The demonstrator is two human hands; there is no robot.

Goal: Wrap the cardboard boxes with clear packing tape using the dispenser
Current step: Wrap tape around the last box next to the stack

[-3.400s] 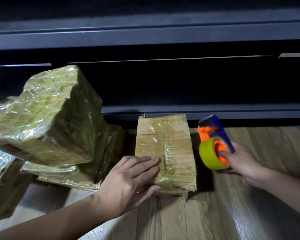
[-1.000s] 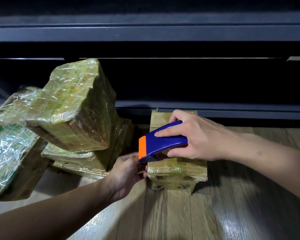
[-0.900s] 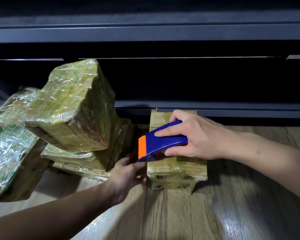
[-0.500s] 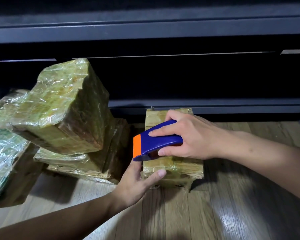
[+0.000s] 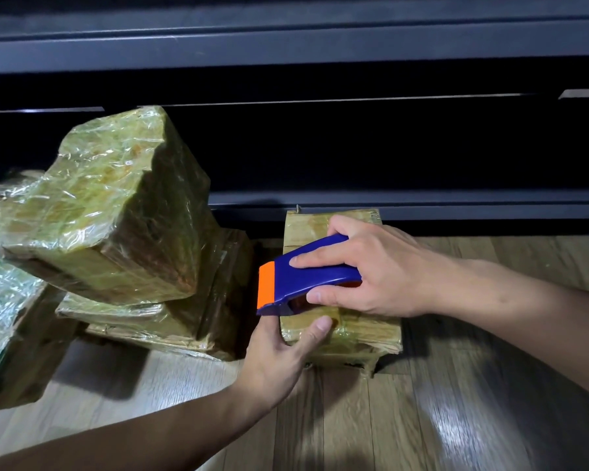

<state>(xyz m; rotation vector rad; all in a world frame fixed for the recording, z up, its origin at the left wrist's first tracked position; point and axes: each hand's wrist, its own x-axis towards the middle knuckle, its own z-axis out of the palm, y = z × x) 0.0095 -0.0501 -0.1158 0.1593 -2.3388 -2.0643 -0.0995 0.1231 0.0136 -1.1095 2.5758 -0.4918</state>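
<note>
Blue dispenser (image 5: 306, 277) w/ orange front edge lies across top of the small box (image 5: 354, 331). Its long axis runs L–R, orange end pointing left & overhanging box's left edge. It's gripped from above by right hand (image 5: 371, 270): fingers curled over blue top, thumb on near side. Tape roll itself hidden.

Box sits on wood floor (image 5: 354, 419), long axis running away from viewer, far end close to the dark furniture (image 5: 320, 45). Its surface is shiny w/ clear tape. At its near-left corner, left hand (image 5: 279, 355) holds it, thumb on top face, fingers down left side, mostly hidden under dispenser's nose.

Just left: pile of taped boxes (image 5: 116, 205), top one tilted on flatter ones. Another wrapped parcel (image 5: 0, 307) at far left. Floor is light planks, glare patch at right. Room dim.
</note>
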